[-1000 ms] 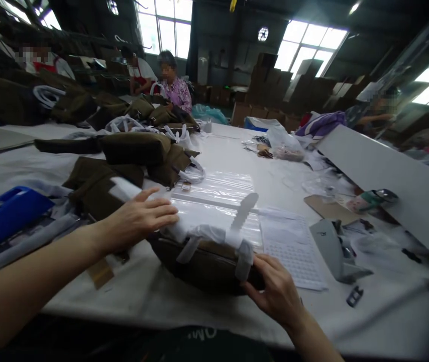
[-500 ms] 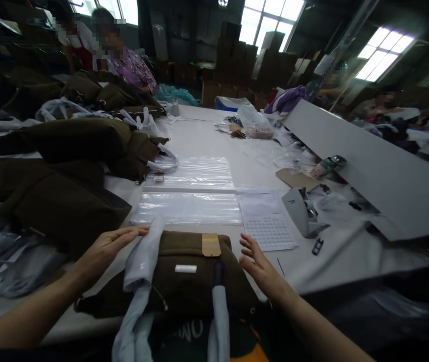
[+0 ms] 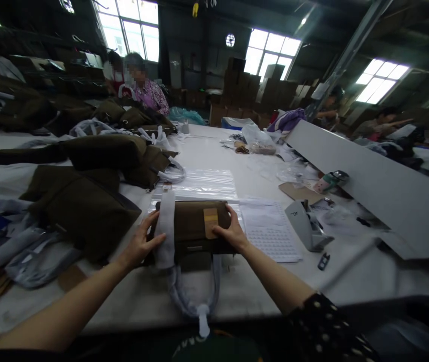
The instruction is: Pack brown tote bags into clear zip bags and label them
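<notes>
A dark olive handbag (image 3: 190,221) lies in front of me over the near part of the clear plastic bags (image 3: 210,182). Its handles (image 3: 216,286), wrapped in pale film, hang toward me. My left hand (image 3: 144,241) grips the bag's left end, the thumb across a wide strip of pale wrapping (image 3: 167,229). On the right end my right hand (image 3: 233,231) is closed, its thumb at the lower part of a tan hang tag (image 3: 210,221). The fingers behind the bag are partly hidden.
More olive bags (image 3: 82,206) are heaped at the left. To the right lie printed sheets (image 3: 271,231), a grey-white device (image 3: 305,226) and a small black object (image 3: 323,261). A slanted white board (image 3: 368,186) borders the right side. Co-workers (image 3: 150,93) stand farther back.
Both hands have come from beside the handbag to close on its ends. The bag is farther from me, partly over the plastic bags, with its handles now hanging toward me. The view has shifted.
</notes>
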`<state>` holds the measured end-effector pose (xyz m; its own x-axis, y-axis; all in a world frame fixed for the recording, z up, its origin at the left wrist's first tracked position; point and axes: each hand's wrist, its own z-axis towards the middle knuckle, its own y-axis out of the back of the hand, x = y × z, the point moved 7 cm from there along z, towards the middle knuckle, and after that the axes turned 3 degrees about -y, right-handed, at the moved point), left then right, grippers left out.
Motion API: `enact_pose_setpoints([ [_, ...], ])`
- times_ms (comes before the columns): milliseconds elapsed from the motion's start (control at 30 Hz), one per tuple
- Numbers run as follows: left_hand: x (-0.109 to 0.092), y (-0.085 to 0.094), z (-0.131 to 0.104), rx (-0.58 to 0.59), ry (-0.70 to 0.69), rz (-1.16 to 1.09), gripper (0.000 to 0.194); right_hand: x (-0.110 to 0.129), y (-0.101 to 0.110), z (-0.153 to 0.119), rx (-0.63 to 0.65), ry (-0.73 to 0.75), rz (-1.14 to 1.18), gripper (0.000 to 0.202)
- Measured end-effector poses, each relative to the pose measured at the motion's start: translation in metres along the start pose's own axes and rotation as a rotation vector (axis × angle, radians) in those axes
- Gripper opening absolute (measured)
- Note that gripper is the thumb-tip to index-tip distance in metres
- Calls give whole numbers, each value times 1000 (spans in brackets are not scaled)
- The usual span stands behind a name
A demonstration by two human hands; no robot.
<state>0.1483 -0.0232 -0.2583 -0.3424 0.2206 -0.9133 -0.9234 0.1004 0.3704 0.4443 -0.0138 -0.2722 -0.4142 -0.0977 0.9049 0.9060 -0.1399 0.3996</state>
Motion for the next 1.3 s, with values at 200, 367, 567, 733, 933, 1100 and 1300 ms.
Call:
enact_pose_setpoints([
  [200, 6, -19, -57, -41, -93, 132, 59, -2, -1, -63, -81, 64, -39, 74],
  [367, 4, -19, -68, 48, -37, 189, 55, -5, 4, -89, -72, 29, -93, 63],
  [567, 21, -22, -31, 34, 115, 115, 69, -1, 15, -43, -28, 31, -197, 69],
  [733, -8, -9, -25, -131, -123, 328, 74, 16, 21, -18, 131, -24, -239, 70],
  [933, -47, -12, -26, -151, -380, 576, 72, 16, 23, 4, 223, -72, -244, 33],
  [1100, -61, -18, -27, -84, -552, 676, 53, 17, 23, 0, 324, -164, -95, 22],
  [1300, -70, -28, -26, 37, -686, 634, 33, 47, 38, -10, 521, -144, -214, 15],
])
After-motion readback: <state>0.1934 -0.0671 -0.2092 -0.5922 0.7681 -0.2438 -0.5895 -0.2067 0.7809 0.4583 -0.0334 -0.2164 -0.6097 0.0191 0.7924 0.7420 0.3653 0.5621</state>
